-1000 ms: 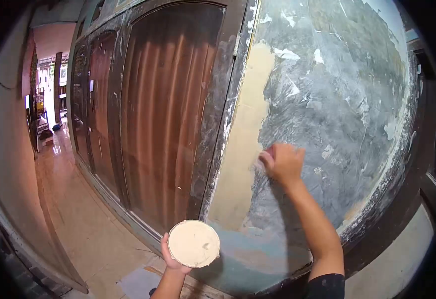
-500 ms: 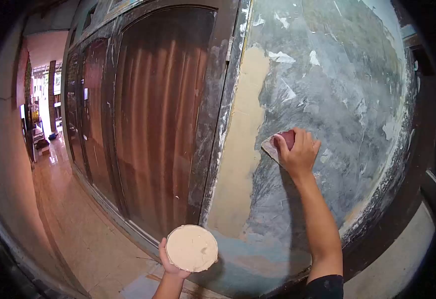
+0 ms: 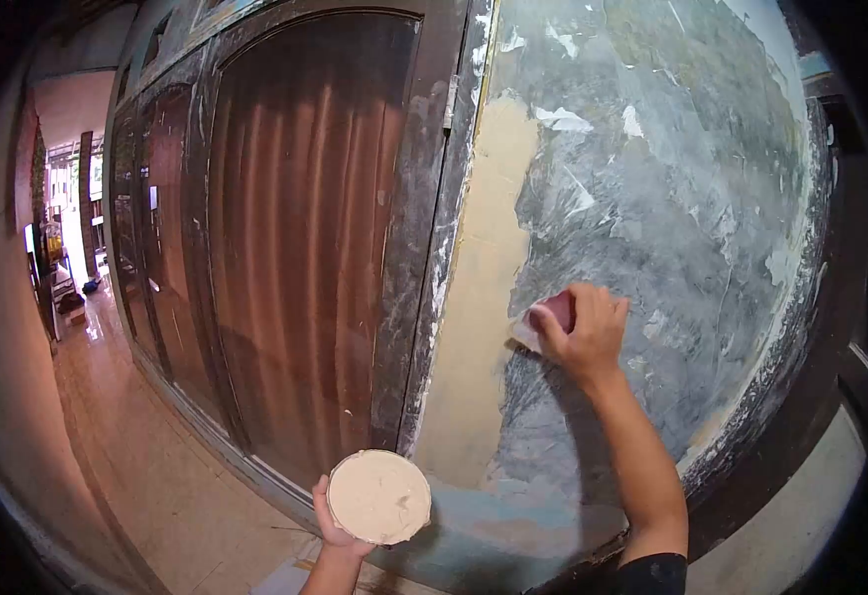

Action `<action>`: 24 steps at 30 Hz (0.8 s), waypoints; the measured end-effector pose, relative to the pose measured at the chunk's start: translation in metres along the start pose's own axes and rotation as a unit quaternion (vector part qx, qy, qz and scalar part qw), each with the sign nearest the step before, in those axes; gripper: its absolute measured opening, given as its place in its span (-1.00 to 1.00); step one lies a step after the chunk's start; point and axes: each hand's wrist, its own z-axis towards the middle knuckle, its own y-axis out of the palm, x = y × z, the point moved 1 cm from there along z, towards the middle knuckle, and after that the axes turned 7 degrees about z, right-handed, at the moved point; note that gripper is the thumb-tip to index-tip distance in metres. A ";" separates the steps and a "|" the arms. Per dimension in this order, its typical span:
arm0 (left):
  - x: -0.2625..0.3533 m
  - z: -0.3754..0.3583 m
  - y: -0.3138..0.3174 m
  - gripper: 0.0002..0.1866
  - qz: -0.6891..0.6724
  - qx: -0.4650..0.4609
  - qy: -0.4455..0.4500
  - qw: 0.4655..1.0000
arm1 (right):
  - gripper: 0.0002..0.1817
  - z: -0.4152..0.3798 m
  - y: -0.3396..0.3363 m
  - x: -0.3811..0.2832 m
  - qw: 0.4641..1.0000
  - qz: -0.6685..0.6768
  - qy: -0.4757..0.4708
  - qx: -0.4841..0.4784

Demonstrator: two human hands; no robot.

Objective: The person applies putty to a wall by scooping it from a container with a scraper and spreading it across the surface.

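Note:
My right hand (image 3: 589, 332) grips a putty knife (image 3: 531, 333) by its dark red handle, its fingers closed around it. The blade lies at the wall, by the right edge of a cream putty strip (image 3: 479, 297). That strip runs down the grey, patchy wall (image 3: 642, 198) beside the door frame. Lower down, my left hand (image 3: 333, 521) is closed around the side of a round tub (image 3: 378, 498) whose top shows cream putty with a small dent. The fingers beneath the tub are hidden.
Left of the putty strip stands a dark wooden door frame (image 3: 404, 248) with glass and a reddish-brown curtain (image 3: 305, 258) behind it. A tiled floor (image 3: 166, 476) leads back to a bright doorway (image 3: 82, 198). Dark trim (image 3: 801, 397) borders the wall at right.
My right hand has moved down and slightly left along the wall with the putty knife. The tub in my left hand is almost in the same place. The view has shifted slightly.

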 end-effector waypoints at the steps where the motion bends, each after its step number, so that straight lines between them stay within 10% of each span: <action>1: 0.002 0.002 -0.001 -0.12 -0.005 -0.014 -0.003 1.000 | -0.55 -0.019 0.000 -0.009 0.995 0.032 -0.036 -0.090; 6: 0.012 0.019 0.000 -0.12 -0.014 -0.010 -0.034 0.999 | -0.54 -0.015 0.008 -0.005 0.973 0.011 -0.073 -0.219; 8: 0.015 0.024 0.008 -0.13 -0.015 -0.011 -0.044 0.999 | -0.55 0.024 0.008 0.011 0.999 -0.032 -0.009 -0.012; 12: 0.013 0.035 -0.004 -0.14 -0.008 0.004 -0.040 0.999 | -0.56 0.028 0.001 0.011 0.999 -0.016 0.007 0.040; 18: 0.019 0.041 0.001 -0.14 -0.010 -0.012 -0.054 0.998 | -0.59 -0.023 0.004 -0.012 0.966 -0.040 -0.127 -0.223; 24: 0.013 0.053 -0.012 -0.11 0.022 -0.022 -0.082 0.996 | -0.59 0.036 0.001 0.015 0.995 -0.035 0.018 0.091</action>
